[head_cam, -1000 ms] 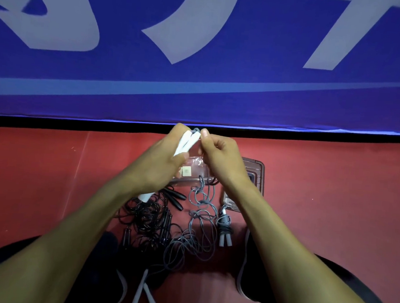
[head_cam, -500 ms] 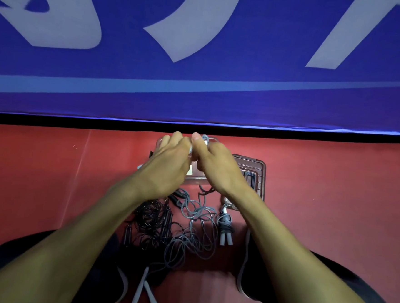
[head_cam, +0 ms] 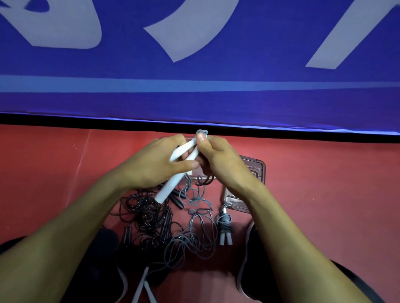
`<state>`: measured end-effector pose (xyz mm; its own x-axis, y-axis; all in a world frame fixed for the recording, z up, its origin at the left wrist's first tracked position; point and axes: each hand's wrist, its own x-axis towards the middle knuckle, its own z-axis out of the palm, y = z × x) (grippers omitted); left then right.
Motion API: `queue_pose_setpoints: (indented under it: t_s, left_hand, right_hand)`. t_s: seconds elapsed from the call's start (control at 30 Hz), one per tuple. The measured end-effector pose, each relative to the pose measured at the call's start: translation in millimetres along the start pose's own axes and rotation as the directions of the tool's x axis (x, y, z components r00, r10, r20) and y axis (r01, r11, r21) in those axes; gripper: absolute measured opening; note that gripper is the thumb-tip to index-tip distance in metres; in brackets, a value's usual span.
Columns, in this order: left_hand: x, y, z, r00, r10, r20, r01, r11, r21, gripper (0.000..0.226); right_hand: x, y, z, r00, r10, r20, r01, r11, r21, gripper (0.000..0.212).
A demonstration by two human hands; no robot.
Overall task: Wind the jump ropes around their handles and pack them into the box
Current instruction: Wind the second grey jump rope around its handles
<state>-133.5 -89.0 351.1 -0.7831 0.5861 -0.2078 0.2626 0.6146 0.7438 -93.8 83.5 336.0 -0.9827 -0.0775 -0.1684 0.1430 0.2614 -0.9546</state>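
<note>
On the red floor at left lies the tangled black rope, awaiting winding. Our left hand clasps the paired white handles as a spool; our right hand pinches the grey cord at their tips, starting the wrap. Rightward, one wound rope rests beside the clear box.

The hands hide most of the clear box; 2 white handles run off the bottom edge.
</note>
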Motion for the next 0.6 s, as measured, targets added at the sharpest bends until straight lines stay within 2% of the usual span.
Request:
queue_pose_setpoints:
  t_s: [0.07, 0.17, 0.23, 0.33, 0.4, 0.5, 0.6]
  left_hand:
    - [0.0, 0.1, 0.6, 0.998, -0.045, 0.039, 0.048, 0.995, -0.088, 0.021]
    - [-1.7, 7.1, 1.6, 0.982, -0.088, 0.168, 0.140, 0.934, -0.328, 0.012]
    - [-3.1, 12.3, 1.1, 0.971, -0.095, 0.220, 0.173, 0.912, -0.371, 0.015]
    - [-1.3, 9.4, 2.4, 0.993, -0.068, 0.096, 0.091, 0.960, -0.265, 0.020]
    - [1.2, 4.3, 5.7, 1.000, 0.008, -0.016, -0.009, 0.997, -0.071, 0.019]
    - [1.0, 1.6, 12.7, 0.994, 0.066, -0.082, -0.048, 0.978, 0.204, 0.029]
    - [-2.4, 5.7, 19.2, 0.996, 0.051, -0.079, -0.031, 0.970, 0.241, 0.026]
  right_hand:
    - [-1.0, -0.2, 1.6, 1.000, -0.005, 0.008, 0.005, 1.000, 0.014, 0.050]
    - [-1.1, 1.8, 3.5, 1.000, 0.015, -0.019, -0.014, 0.999, 0.045, 0.048]
    - [-2.0, 1.2, 3.2, 0.999, 0.010, -0.035, -0.009, 0.999, 0.043, 0.052]
    - [-3.6, -3.9, -0.4, 0.993, -0.033, -0.112, 0.019, 0.992, -0.125, 0.057]
    - [-3.5, -5.4, -2.1, 0.982, -0.020, -0.190, -0.027, 0.969, -0.245, 0.061]
    - [-4.7, -5.9, 0.2, 0.976, 0.035, -0.217, -0.093, 0.961, -0.261, 0.064]
    - [-7.3, -6.2, 2.0, 0.971, 0.052, -0.231, -0.101, 0.973, -0.206, 0.061]
